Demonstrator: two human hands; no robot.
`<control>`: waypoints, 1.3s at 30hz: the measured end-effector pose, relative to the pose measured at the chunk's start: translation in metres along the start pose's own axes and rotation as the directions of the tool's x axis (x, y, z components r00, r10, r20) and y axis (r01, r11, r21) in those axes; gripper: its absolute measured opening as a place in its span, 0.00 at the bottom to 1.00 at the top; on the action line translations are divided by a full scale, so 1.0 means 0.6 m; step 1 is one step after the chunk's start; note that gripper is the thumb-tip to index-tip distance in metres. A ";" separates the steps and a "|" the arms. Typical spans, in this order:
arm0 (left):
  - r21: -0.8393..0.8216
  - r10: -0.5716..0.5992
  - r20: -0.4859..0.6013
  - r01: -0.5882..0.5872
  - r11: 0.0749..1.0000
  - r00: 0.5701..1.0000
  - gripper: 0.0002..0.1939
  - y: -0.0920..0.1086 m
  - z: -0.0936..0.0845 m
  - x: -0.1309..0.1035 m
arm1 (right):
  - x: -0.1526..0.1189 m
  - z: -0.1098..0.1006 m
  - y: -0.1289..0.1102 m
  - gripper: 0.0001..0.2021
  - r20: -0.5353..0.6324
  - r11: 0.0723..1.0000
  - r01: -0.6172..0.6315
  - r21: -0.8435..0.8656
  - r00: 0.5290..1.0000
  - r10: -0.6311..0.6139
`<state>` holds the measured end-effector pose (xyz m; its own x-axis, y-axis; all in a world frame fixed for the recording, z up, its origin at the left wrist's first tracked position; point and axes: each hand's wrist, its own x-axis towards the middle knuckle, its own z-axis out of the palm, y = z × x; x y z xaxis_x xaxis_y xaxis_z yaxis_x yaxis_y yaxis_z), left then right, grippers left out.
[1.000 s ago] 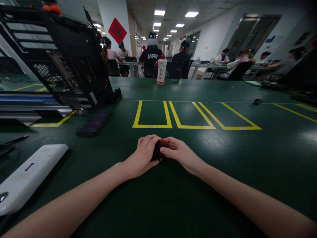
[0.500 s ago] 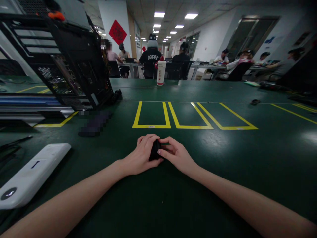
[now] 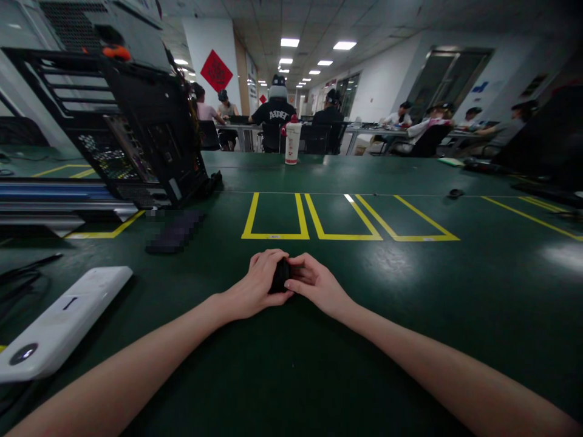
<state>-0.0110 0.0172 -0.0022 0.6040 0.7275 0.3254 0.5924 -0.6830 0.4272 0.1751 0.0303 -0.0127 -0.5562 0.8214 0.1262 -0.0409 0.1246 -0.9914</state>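
A small black object [image 3: 280,277] rests between my two hands on the dark green table [image 3: 291,364]. My left hand [image 3: 262,280] is wrapped round its left side, fingers over the top and thumb along the near edge. On its right side, my right hand [image 3: 314,280] grips it with thumb and fingertips. Both hands hide much of the object, so I cannot tell exactly what it is. Just beyond the hands lie yellow tape outlines [image 3: 276,237].
At the left are a white device [image 3: 73,315], a blurred dark flat item [image 3: 175,233], cables [image 3: 27,270] and an open black computer case [image 3: 146,121]. A white cup [image 3: 292,143] stands near the far edge. Several people sit beyond.
The view has tilted up slightly and turned a little to the right. Both hands keep nearly the same hold on the black object.
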 end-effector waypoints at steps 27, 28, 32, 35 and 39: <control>-0.012 -0.003 -0.001 0.003 1.000 1.000 0.30 -0.010 0.001 0.002 | 0.003 0.009 -0.003 0.12 -0.058 0.991 -0.030 -0.132 0.998 0.023; -0.014 -0.005 0.002 0.005 1.000 1.000 0.30 -0.008 -0.002 0.003 | 0.003 0.008 -0.003 0.14 -0.061 0.987 -0.045 -0.151 0.997 0.036; -0.012 -0.008 0.022 0.008 1.000 1.000 0.30 -0.003 -0.008 0.003 | 0.000 0.007 -0.006 0.12 -0.013 0.981 -0.032 -0.190 0.999 0.030; -0.016 -0.014 0.018 0.015 1.000 1.000 0.30 -0.005 -0.006 0.002 | -0.001 0.007 -0.007 0.12 0.023 0.991 -0.004 -0.137 1.000 0.007; -0.011 -0.012 0.003 0.012 1.000 1.000 0.30 -0.006 -0.004 0.002 | 0.002 0.007 -0.004 0.08 -0.013 0.996 0.001 -0.088 1.000 -0.002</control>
<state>-0.0134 0.0208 -0.0014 0.5986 0.7354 0.3176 0.5936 -0.6735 0.4406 0.1710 0.0288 -0.0101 -0.5450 0.8285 0.1283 0.0316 0.1732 -0.9844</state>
